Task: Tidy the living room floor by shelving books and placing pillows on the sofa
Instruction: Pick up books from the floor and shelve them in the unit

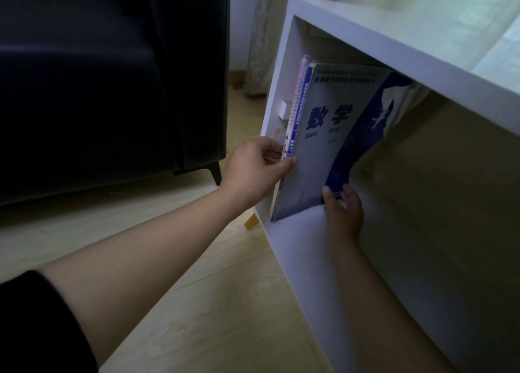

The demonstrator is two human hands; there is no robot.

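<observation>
Light wooden floor, pale curtain

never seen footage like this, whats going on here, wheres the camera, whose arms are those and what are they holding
There is no machine here. The single picture comes from a camera worn on a person's head, looking forward and down, so the two bare arms are the wearer's own. The left hand pinches the spine side of a grey and blue maths book, thumb on its cover and fingers round the thinner books behind it. The right hand has its grip on that book's lower corner. The books stand tilted inside a white shelf unit, by its left wall. The unit stands on a pale wooden floor, with a dark sofa to the left and a curtain behind.
</observation>
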